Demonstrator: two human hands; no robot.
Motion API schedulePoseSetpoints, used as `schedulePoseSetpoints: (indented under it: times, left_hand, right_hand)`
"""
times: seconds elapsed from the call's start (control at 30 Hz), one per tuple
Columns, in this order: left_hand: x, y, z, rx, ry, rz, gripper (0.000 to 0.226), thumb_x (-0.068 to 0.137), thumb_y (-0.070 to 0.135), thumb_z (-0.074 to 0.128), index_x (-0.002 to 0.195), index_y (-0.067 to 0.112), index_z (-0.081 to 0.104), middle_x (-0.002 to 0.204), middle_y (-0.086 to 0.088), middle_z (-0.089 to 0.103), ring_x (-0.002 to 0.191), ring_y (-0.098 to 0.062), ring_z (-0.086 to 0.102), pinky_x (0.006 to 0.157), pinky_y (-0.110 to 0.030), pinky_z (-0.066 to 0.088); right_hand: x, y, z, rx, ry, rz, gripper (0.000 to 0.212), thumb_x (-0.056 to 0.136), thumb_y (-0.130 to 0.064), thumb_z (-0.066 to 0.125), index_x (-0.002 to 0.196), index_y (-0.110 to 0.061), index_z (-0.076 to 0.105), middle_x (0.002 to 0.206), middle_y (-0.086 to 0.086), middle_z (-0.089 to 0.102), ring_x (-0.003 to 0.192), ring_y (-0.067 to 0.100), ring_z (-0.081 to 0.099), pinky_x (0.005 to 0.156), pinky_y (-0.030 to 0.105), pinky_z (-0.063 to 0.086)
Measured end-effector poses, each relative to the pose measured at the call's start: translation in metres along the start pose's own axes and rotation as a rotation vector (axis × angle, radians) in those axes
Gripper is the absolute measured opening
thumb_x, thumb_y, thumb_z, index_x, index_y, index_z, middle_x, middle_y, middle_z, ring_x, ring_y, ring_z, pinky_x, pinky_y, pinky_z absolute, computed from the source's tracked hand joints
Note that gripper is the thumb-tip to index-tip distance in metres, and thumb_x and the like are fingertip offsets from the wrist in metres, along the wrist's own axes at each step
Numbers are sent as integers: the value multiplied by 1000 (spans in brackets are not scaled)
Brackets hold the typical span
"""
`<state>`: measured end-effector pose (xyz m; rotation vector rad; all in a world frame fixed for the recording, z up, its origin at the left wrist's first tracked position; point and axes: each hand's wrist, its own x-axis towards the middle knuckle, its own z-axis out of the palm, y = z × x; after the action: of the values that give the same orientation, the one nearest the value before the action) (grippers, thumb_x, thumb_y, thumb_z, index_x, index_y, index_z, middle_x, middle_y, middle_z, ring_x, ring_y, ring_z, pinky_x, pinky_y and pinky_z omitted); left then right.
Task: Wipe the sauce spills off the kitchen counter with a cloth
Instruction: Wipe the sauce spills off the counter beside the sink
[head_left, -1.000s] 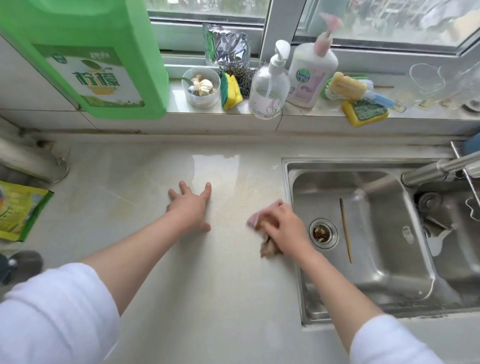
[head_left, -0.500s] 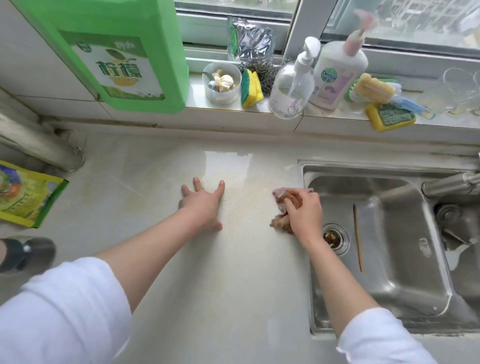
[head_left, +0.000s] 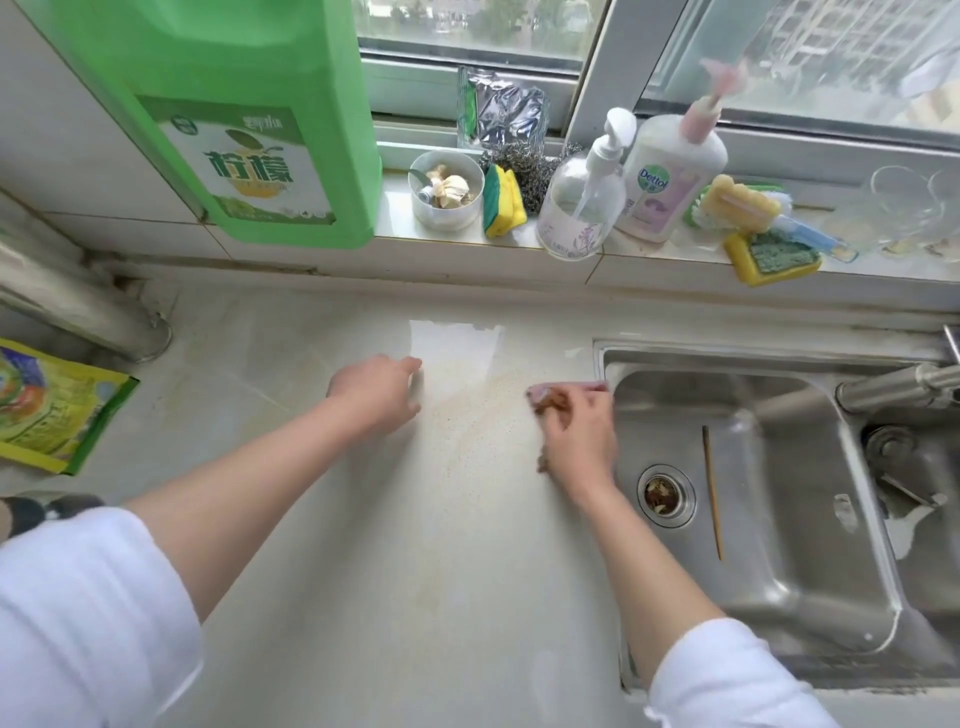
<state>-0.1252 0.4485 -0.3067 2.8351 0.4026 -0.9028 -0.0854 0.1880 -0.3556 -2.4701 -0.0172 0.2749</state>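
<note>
A faint yellowish speckled sauce smear (head_left: 467, 410) lies on the pale counter (head_left: 415, 571), between my two hands. My right hand (head_left: 579, 441) presses down on a pinkish cloth (head_left: 561, 389) stained brown, fingers curled over it, right at the sink's left rim. Most of the cloth is hidden under that hand. My left hand (head_left: 376, 395) rests on the counter left of the smear, holding nothing; its fingers are drawn together and blurred.
A steel sink (head_left: 613, 358) with a chopstick (head_left: 711, 488) and a tap (head_left: 893, 384) is at right. On the window sill stand a green detergent jug (head_left: 249, 119), a garlic bowl (head_left: 447, 189), sponges and soap bottles (head_left: 670, 171). At far left are a yellow-green packet (head_left: 47, 405) and a pipe (head_left: 88, 312).
My right hand has wiped the cloth away from me along the sink's rim. My left hand's spread fingers have drawn together. The view has shifted slightly.
</note>
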Motion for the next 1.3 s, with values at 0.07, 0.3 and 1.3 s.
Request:
schedulePoseSetpoints:
  times: [0.07, 0.3, 1.3]
  left_hand:
    - [3, -4, 1, -49, -10, -36, 78, 90, 50, 58, 154, 39, 15, 152, -16, 28, 135, -46, 34, 103, -49, 44]
    - [23, -13, 4, 9, -217, -81, 105, 83, 64, 60, 150, 47, -20, 160, -20, -24, 142, -60, -8, 112, -63, 29]
    - [18, 4, -51, 82, -412, -27, 78, 102, 35, 44, 158, 23, -10, 156, -29, 25, 145, -48, 20, 116, -51, 27]
  right_hand:
    - [-23, -23, 24, -71, -261, -315, 29, 87, -36, 62, 116, -38, 63, 116, -5, 49, 109, 15, 56, 85, 32, 51]
    - [49, -10, -7, -108, -201, -156, 29, 84, -27, 61, 111, -38, 62, 123, -5, 47, 102, 20, 62, 84, 33, 51]
    - [109, -28, 10, -111, 137, -81, 35, 82, -10, 52, 107, -27, 69, 124, 4, 55, 110, 29, 55, 88, 36, 46]
